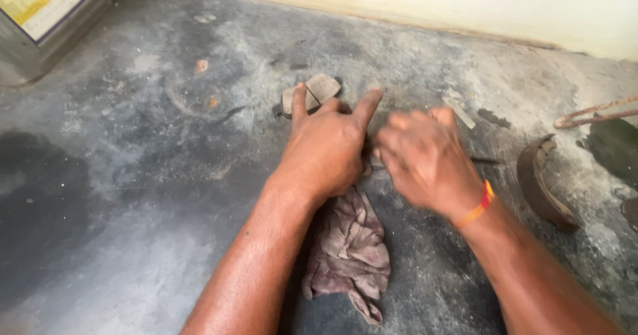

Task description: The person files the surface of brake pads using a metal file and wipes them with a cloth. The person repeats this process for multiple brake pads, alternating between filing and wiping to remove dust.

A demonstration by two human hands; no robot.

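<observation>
Two hands meet low over the stained concrete floor point(133, 195). My left hand point(325, 145) presses palm down, index finger and thumb stretched forward, the other fingers curled over something I cannot make out. My right hand point(425, 159) is blurred just beside it; I cannot tell whether it grips anything. A crumpled brownish rag point(352, 255) lies under my left wrist. A small flat brown piece point(312, 94) sits at the left fingertips. A curved rusty metal piece point(541, 182) rests to the right.
</observation>
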